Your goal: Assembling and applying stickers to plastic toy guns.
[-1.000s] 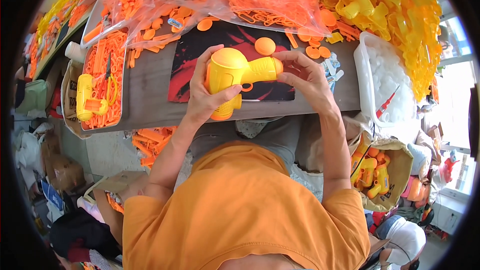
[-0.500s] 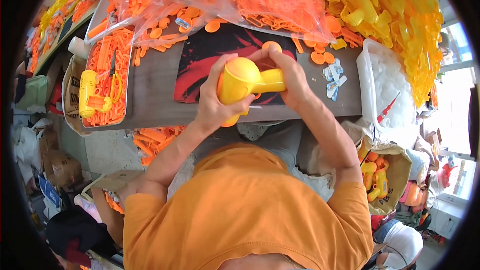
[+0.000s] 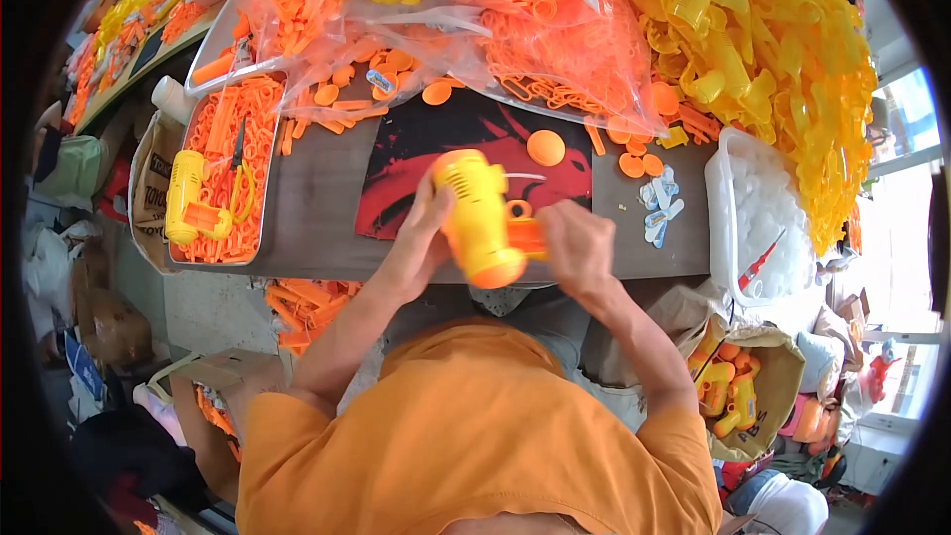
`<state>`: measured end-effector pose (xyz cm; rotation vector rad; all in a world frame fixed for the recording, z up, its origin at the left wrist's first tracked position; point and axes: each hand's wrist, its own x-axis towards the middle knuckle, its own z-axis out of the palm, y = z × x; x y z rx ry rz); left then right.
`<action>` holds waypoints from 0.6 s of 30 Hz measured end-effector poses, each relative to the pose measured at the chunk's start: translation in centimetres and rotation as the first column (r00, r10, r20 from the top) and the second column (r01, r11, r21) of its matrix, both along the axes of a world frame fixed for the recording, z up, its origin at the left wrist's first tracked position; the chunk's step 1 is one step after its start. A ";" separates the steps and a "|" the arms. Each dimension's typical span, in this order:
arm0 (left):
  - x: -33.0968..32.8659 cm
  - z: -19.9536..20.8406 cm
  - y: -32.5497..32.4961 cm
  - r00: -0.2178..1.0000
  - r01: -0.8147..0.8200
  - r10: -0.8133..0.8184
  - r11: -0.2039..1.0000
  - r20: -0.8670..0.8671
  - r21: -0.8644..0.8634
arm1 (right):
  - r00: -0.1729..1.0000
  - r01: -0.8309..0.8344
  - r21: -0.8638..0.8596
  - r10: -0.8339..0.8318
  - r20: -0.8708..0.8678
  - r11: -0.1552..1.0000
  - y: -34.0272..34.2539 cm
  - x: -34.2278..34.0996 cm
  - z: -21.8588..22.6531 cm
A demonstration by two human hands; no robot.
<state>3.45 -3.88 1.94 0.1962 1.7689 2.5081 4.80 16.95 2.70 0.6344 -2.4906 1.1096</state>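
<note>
A yellow toy hair dryer (image 3: pixel 474 213) with vent slots and an orange end is held up over the front edge of the table. My left hand (image 3: pixel 420 238) is closed round its barrel from the left. On the other side my right hand (image 3: pixel 580 246) is a fist at the orange part of the handle, its fingers partly hidden. Beneath lies a black and red mat (image 3: pixel 396 188), and on it an orange round cap (image 3: pixel 546 148) sits beyond the dryer.
At left, a tray of orange parts (image 3: pixel 233 139) holds yellow-handled scissors (image 3: pixel 241 188) and a yellow dryer shell (image 3: pixel 188 198). Bagged orange pieces and a yellow heap (image 3: pixel 733 40) fill the back. Stickers (image 3: pixel 659 203) lie right, beside a white tub (image 3: pixel 728 228) with a red-handled tool.
The toy hair dryer has been turned so its slotted side and orange handle part show. My right hand has moved nearer me and closed into a fist at the handle. The view has shifted slightly.
</note>
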 end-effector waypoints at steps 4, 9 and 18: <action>-0.5 0.9 -1.3 0.940 -0.187 0.099 0.949 0.325 0.254 | 0.942 -0.007 -0.220 0.080 0.326 0.975 -2.1 -5.2 1.0; 1.0 1.3 -4.3 0.942 -0.230 0.165 0.951 0.292 0.205 | 0.911 0.364 -0.108 -0.378 -0.164 0.925 0.3 -21.3 1.7; 3.8 0.2 -6.2 0.907 -0.318 0.233 0.926 0.351 0.206 | 0.830 0.557 0.129 -0.547 -0.110 0.820 0.0 -28.3 -1.1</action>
